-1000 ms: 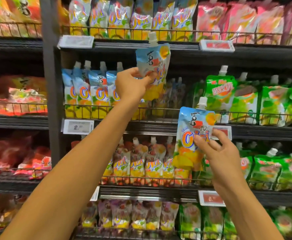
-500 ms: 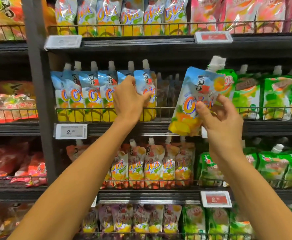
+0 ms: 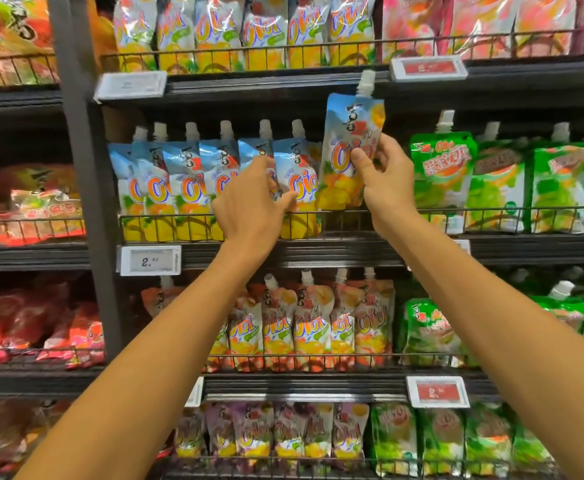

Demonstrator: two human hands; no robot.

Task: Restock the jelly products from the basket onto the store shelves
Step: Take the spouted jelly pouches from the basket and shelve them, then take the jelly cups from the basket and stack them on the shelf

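A row of several blue mango jelly pouches point(image 3: 186, 181) with white spouts stands behind the wire rail point(image 3: 342, 216) of the middle shelf. My left hand point(image 3: 252, 199) is spread against the last two pouches of that row, fingers relaxed, gripping nothing. My right hand point(image 3: 384, 178) pinches one more blue mango pouch point(image 3: 346, 147), held upright just right of the row, its base at rail height above the gap beside the row. The basket is out of view.
Green jelly pouches point(image 3: 442, 174) fill the same shelf to the right. Orange and peach pouches point(image 3: 311, 327) stand one shelf down, yellow pouches point(image 3: 266, 29) one shelf up. Price tags point(image 3: 150, 259) clip to the shelf edges. A dark upright post point(image 3: 82, 168) bounds the bay on the left.
My left hand set its pouch into the row and let go of it. My right hand raised its pouch from lower down and carried it left to the shelf gap.
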